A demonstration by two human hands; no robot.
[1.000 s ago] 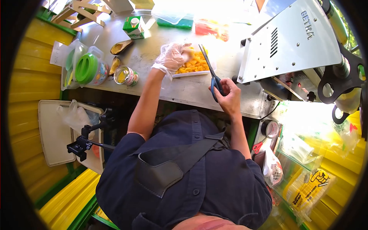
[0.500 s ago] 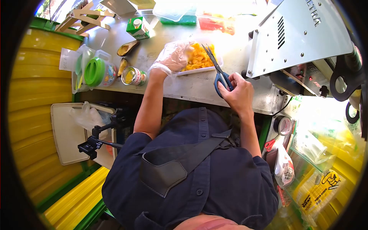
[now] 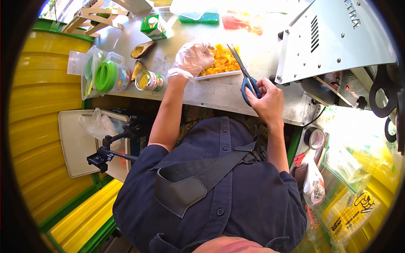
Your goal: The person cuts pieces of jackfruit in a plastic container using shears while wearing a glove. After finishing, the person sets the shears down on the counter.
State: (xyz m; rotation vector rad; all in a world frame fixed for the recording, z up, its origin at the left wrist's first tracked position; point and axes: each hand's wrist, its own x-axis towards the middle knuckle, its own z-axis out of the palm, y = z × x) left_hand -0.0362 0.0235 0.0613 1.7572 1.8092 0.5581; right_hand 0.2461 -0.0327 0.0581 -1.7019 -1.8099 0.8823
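Observation:
My left hand (image 3: pixel 193 57), in a clear plastic glove, is at the left side of a shallow white container (image 3: pixel 221 74). Its fingers are curled against the yellow-orange food pieces (image 3: pixel 226 60) inside; what they pinch, if anything, is hidden. My bare right hand (image 3: pixel 269 101) grips a pair of scissors (image 3: pixel 247 78) by their dark blue handles. The blades are slightly apart and point up and away, over the container's right part. An opened tin can (image 3: pixel 148 80) stands left of my gloved hand, beside emptied avocado-like skins (image 3: pixel 142 49).
A green-and-white carton (image 3: pixel 153 27) and lidded tubs with green (image 3: pixel 198 18) and red contents (image 3: pixel 241 23) stand at the back. A green-lidded jug (image 3: pixel 110 76) is at the left. A large metal machine (image 3: pixel 333 42) bounds the right side of the metal counter (image 3: pixel 202 96).
The view has shifted slightly, so the counter items appear a little farther right. Both hands keep nearly the same pose, and the scissors remain in my right hand.

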